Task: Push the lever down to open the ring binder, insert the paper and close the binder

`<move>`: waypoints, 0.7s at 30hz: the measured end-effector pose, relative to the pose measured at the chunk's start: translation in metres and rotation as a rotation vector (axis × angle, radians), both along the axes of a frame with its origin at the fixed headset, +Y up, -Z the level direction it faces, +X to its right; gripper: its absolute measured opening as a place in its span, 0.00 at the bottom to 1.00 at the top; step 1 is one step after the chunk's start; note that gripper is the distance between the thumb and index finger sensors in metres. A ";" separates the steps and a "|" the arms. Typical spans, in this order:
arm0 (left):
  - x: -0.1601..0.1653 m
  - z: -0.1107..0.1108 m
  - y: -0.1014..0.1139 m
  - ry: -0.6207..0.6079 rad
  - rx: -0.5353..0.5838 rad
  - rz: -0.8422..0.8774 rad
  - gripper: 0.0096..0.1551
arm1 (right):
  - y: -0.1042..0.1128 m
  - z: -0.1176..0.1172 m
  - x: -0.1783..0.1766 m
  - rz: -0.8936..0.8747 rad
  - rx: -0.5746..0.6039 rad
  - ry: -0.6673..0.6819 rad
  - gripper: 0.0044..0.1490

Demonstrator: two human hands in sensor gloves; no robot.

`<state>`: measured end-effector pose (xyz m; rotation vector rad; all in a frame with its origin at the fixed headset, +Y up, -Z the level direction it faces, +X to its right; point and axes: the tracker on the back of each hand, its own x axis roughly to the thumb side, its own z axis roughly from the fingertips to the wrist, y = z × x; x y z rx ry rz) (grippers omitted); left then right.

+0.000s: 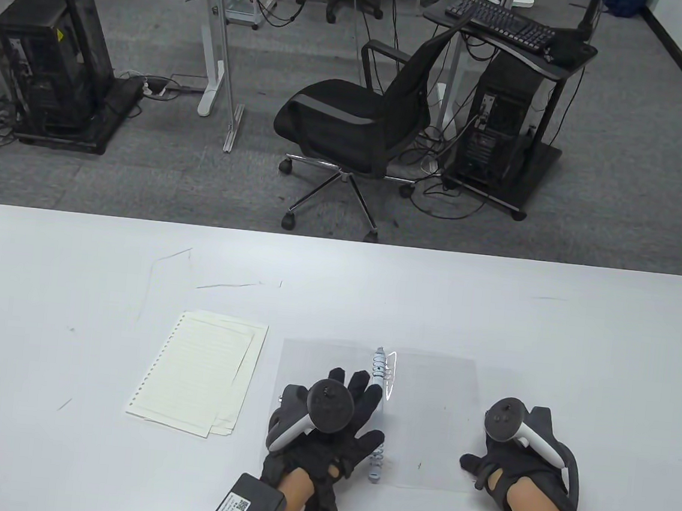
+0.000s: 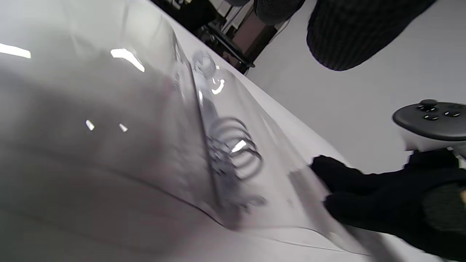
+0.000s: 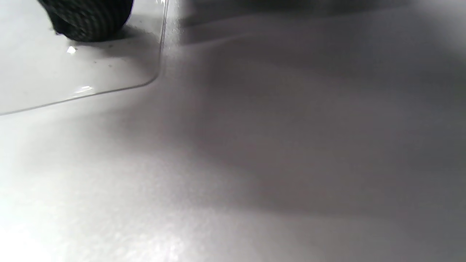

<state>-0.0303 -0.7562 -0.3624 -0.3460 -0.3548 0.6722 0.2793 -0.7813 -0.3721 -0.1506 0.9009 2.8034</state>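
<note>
A clear plastic ring binder [image 1: 434,409] lies open and flat on the white table [image 1: 579,351]. Its ring spine [image 1: 380,365] runs down the middle; the rings [image 2: 233,149] show blurred in the left wrist view. My left hand [image 1: 358,390] lies on the left cover with straight, spread fingers reaching onto the spine. My right hand [image 1: 496,457] rests at the right cover's near edge, its thumb [image 1: 469,460] on the plastic. In the right wrist view a fingertip [image 3: 91,18] presses the cover [image 3: 72,72] near its rounded corner. I cannot make out the lever. A stack of punched lined paper [image 1: 197,371] lies left of the binder.
Beyond the table's far edge stand a black office chair [image 1: 353,124] and computer carts [image 1: 504,120].
</note>
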 end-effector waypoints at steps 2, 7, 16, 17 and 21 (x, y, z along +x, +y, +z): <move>0.009 -0.004 -0.013 -0.016 -0.053 0.020 0.45 | 0.000 0.000 0.000 -0.001 0.000 -0.002 0.59; 0.018 -0.004 -0.031 -0.085 -0.114 -0.158 0.47 | 0.000 0.000 0.000 0.000 -0.002 -0.001 0.59; 0.019 -0.005 -0.036 -0.093 -0.172 -0.204 0.45 | 0.009 -0.001 -0.004 0.040 0.055 0.001 0.60; 0.019 -0.005 -0.036 -0.096 -0.177 -0.209 0.45 | 0.020 -0.001 -0.009 0.068 0.118 0.009 0.60; 0.020 -0.005 -0.037 -0.102 -0.188 -0.219 0.45 | 0.059 -0.012 -0.048 -0.106 0.360 0.095 0.54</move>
